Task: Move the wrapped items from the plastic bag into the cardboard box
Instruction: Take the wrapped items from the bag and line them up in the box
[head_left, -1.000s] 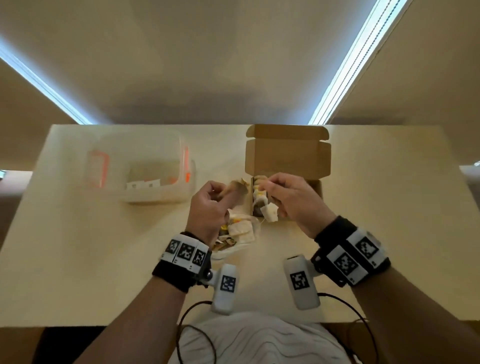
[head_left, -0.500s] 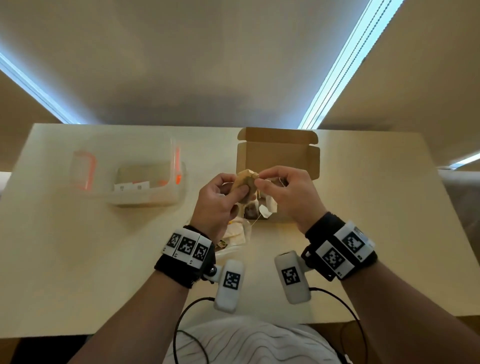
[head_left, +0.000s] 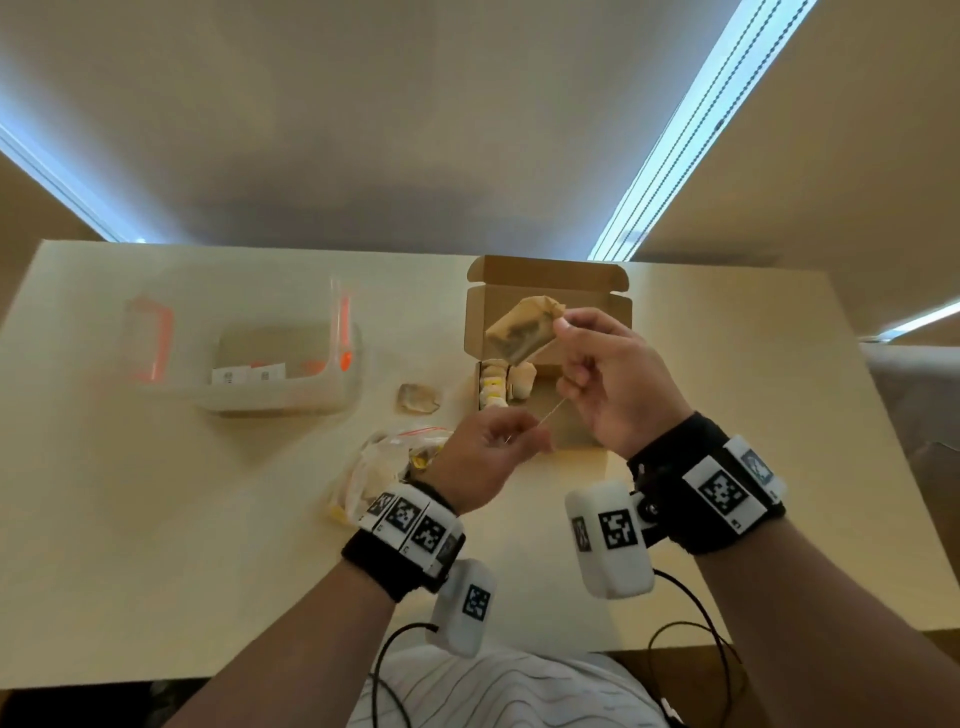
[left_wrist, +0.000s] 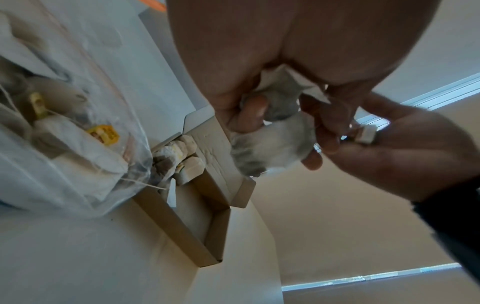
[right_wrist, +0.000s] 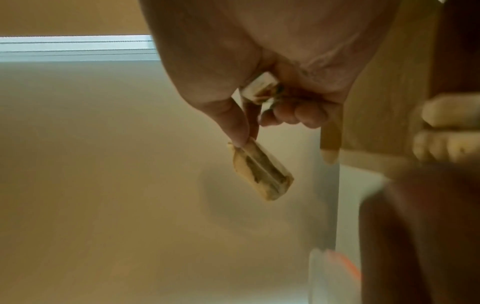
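Pale table (head_left: 156, 571) with cardboard box (head_left: 582, 415), plastic bag (head_left: 374, 467), clear container (head_left: 280, 374), loose tea bag (head_left: 417, 399).

Right hand (head_left: 613, 379): raised above the cardboard box (head_left: 550, 332), thumb and forefinger pinching a tea bag (head_left: 522, 332) at its top corner, other fingers curled. Left hand (head_left: 485, 457): lower, at the box's near-left corner, fingers curled, pinching the string (head_left: 548, 413). Both wrists banded.
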